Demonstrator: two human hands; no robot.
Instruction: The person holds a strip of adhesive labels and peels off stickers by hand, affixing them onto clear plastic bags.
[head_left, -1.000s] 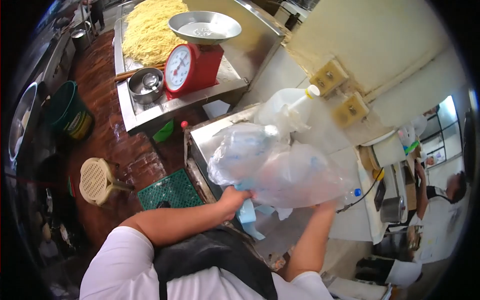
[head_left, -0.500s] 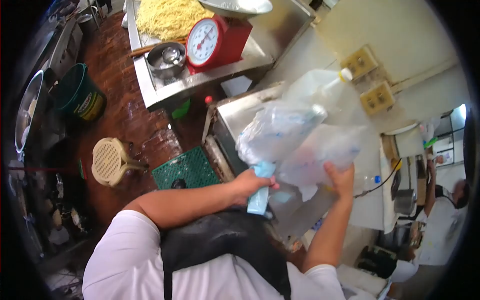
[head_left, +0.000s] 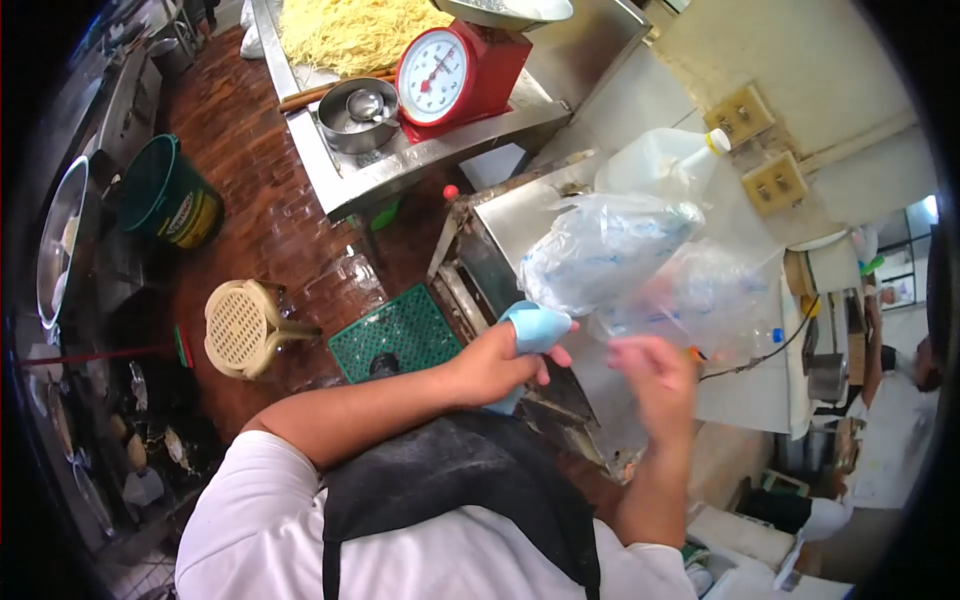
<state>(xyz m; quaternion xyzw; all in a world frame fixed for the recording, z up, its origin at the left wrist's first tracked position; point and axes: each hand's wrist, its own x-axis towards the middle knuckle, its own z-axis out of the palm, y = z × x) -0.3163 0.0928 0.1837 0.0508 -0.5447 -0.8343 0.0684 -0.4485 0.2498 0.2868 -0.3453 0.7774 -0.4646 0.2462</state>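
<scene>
My left hand (head_left: 503, 362) is wrapped around a folded light-blue plastic bag (head_left: 541, 328), part of which hangs below the fingers. My right hand (head_left: 652, 368), blurred by motion, is beside it to the right, over the metal-topped stand. Its fingers look bent, but whether anything is in them is unclear. Just beyond both hands lies a bundle of clear plastic bags with blue print (head_left: 610, 250). A second, looser clear bag (head_left: 705, 290) rests to its right, nearest my right hand. Behind them stands a translucent jug (head_left: 650, 165) with a yellow cap.
A metal table (head_left: 345, 187) holds yellow noodles (head_left: 350, 35), a red dial scale (head_left: 480, 80) and a steel pot (head_left: 345, 135) with a ladle. On the floor are a beige stool (head_left: 238, 330), a green mat (head_left: 400, 335) and a green bucket (head_left: 165, 195). Another person (head_left: 885, 430) is at right.
My right hand has let go of the looser clear bag and moved down toward my left hand. The light-blue bag, still in my left hand, now has its upper end folded over.
</scene>
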